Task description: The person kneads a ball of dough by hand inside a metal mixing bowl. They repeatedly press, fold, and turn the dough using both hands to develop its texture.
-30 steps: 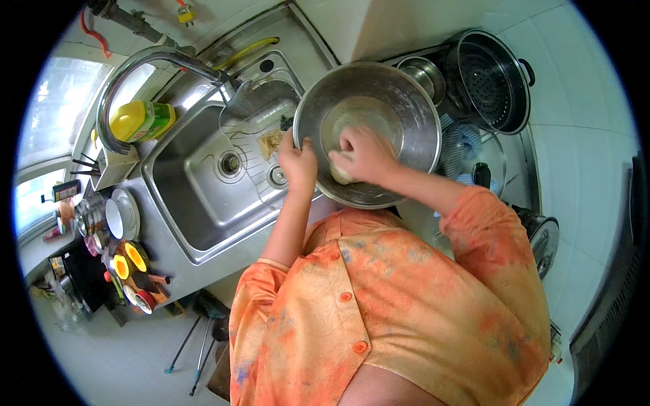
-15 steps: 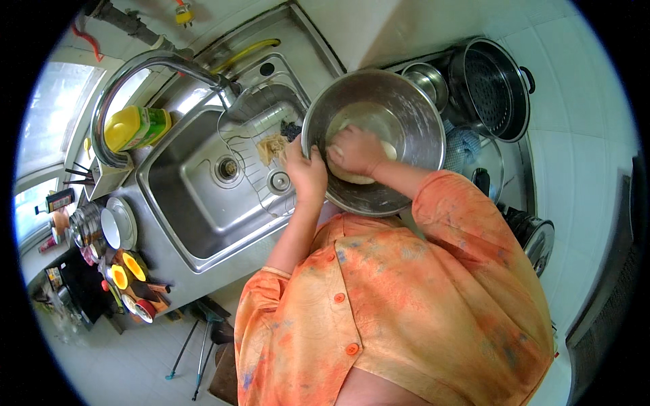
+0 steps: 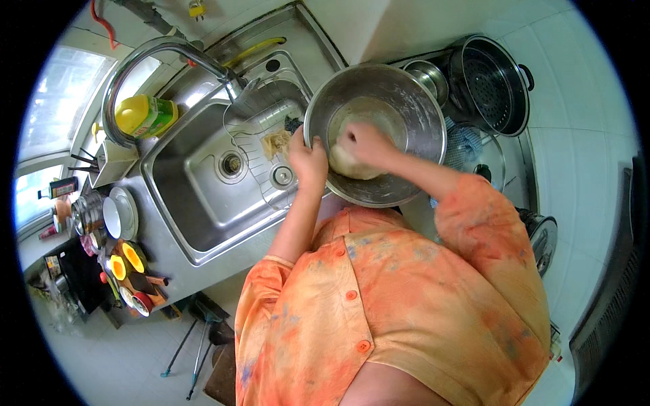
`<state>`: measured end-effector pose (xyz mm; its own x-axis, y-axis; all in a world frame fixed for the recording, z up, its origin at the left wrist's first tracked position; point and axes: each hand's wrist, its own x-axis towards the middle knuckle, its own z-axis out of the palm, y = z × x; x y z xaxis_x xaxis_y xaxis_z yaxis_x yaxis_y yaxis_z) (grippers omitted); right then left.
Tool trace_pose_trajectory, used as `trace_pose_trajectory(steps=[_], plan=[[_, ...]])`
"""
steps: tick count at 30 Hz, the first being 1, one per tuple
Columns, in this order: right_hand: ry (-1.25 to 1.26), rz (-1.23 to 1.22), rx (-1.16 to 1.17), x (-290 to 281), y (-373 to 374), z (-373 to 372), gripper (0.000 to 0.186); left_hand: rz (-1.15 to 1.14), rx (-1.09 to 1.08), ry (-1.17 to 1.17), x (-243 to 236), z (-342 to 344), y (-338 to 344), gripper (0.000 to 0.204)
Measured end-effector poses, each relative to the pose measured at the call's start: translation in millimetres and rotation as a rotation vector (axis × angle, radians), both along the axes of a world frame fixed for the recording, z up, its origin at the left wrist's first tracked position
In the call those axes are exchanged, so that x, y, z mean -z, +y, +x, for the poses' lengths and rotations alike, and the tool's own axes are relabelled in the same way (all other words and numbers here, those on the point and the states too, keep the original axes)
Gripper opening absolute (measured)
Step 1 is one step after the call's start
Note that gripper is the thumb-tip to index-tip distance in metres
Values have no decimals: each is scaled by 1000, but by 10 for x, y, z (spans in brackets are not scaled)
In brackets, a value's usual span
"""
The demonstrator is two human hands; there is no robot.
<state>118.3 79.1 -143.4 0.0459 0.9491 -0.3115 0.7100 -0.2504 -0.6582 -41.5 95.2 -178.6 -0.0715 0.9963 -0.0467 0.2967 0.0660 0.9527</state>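
A wide steel bowl [image 3: 423, 145] tilts in front of me, its inner wall streaked pale. Pale dough [image 3: 352, 166] lies in its lower left part. My left hand [image 3: 309, 159] grips the bowl's left rim, thumb on the inside and fingers outside. Inside the bowl, my right hand [image 3: 369, 144] is curled into a fist at the far edge of the dough and touches it. That hand is a little blurred, and its fingertips are hidden.
Left of the bowl is a steel sink [image 3: 196, 183] with a wire rack [image 3: 254, 166] and a curved tap [image 3: 112, 88]. A dark steamer pot [image 3: 487, 88] and small steel bowls [image 3: 428, 78] stand at the far right. Plates [image 3: 122, 213] and cut yellow squash [image 3: 125, 260] sit at left.
My right hand has risen from the dough's middle to its far edge and curled tighter, uncovering more dough. My left hand keeps its hold on the rim. The view has shifted slightly.
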Motion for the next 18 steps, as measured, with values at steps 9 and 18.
trace_pose_trajectory(steps=[9, 18], plan=[[-179, 319, -294, -61, -557, -168, 35, -41, -3, 4, -198, 40, -56, 33], [-242, 277, -11, 562, 362, -68, 36, -24, 25, 12, -178, 33, -21, 32]])
